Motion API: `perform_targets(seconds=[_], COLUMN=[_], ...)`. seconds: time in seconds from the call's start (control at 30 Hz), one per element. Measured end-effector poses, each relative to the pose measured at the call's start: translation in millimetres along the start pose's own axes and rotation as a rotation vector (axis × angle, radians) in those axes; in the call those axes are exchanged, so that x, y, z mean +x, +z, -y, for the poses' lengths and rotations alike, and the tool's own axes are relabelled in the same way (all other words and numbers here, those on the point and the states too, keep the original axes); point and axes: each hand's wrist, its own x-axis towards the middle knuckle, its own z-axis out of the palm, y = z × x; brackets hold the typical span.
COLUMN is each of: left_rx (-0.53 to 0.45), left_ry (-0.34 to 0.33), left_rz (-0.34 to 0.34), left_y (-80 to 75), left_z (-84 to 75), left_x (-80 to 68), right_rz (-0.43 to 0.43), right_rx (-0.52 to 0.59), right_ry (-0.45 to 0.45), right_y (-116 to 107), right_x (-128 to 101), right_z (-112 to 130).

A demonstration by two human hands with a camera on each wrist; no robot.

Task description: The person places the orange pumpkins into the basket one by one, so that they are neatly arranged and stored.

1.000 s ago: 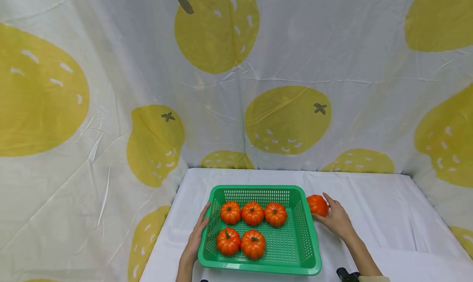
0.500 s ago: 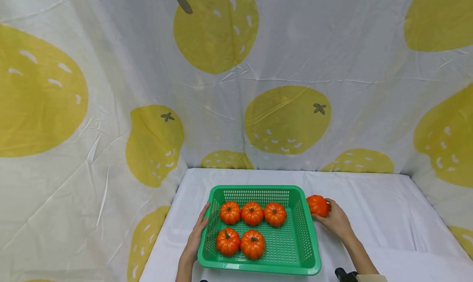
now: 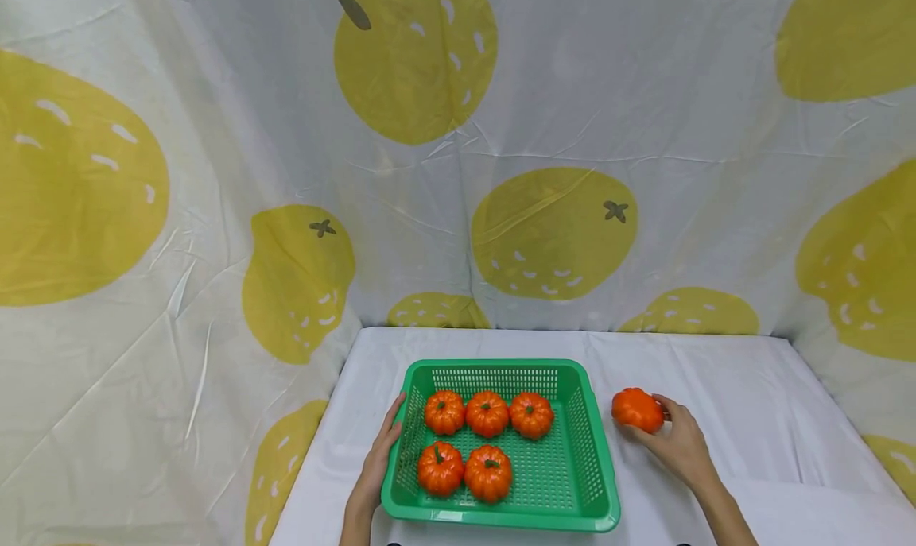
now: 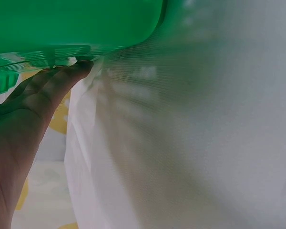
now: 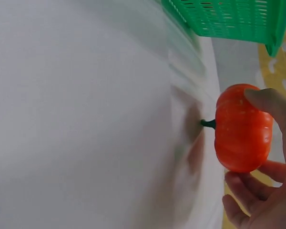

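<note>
My right hand grips a small orange-red pumpkin to the right of the green basket. In the right wrist view the thumb lies on one side of this pumpkin and fingers on the other. Its green stem points toward the white cloth. My left hand rests against the basket's left side. In the left wrist view its fingers lie fairly straight along the basket's wall. Several similar pumpkins sit inside the basket, three in a back row and two in front.
White cloth covers the table under the basket. Behind and beside the table hang pale sheets printed with large yellow fruit. The basket's right side has bare perforated floor.
My right hand has moved right with the pumpkin, away from the basket's right rim. Its fingers have closed around the pumpkin. The left hand and the basket hold their places.
</note>
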Motion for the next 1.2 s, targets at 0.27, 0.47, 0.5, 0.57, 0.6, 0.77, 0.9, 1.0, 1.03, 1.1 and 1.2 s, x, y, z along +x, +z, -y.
perform_targets(seconds=[0.27,0.47,0.5,0.57,0.6,0.77,0.9,1.0,1.03,1.1,1.2], left_rx=[-0.004,-0.007,-0.007,-0.005,-0.003,-0.002,-0.012,-0.015,-0.014,-0.014,-0.012], left_ry=[0.003,0.001,0.000,-0.001,-0.002,-0.002,0.007,0.014,0.014,0.015,0.015], left_rz=[0.007,0.007,0.006,0.007,0.006,0.002,0.008,0.011,0.011,0.008,0.004], left_y=[-0.2,-0.4,-0.3,-0.1,0.1,0.9,1.4,1.5,1.5,1.3,0.7], left_z=[0.2,-0.2,-0.3,-0.4,-0.5,-0.7,-1.0,-1.1,-1.1,-1.0,-0.7], left_x=[0.0,0.0,0.0,-0.1,-0.1,-0.4,0.1,0.1,0.0,-0.4,-0.7], right_rz=[-0.058,-0.046,-0.042,-0.033,-0.024,-0.012,-0.015,-0.009,-0.003,-0.009,-0.019], right_rx=[-0.069,-0.121,-0.122,-0.124,-0.117,-0.081,-0.027,-0.009,-0.007,-0.025,-0.067], right_ry=[0.010,0.007,0.006,0.005,0.002,-0.026,-0.002,0.028,0.036,0.039,0.035], right_y=[-11,-12,-12,-9,-7,4,10,11,10,8,3], right_x=[-13,-16,-15,-14,-13,-13,-16,-19,-20,-22,-25], right_z=[2,1,1,1,1,0,1,3,3,3,3])
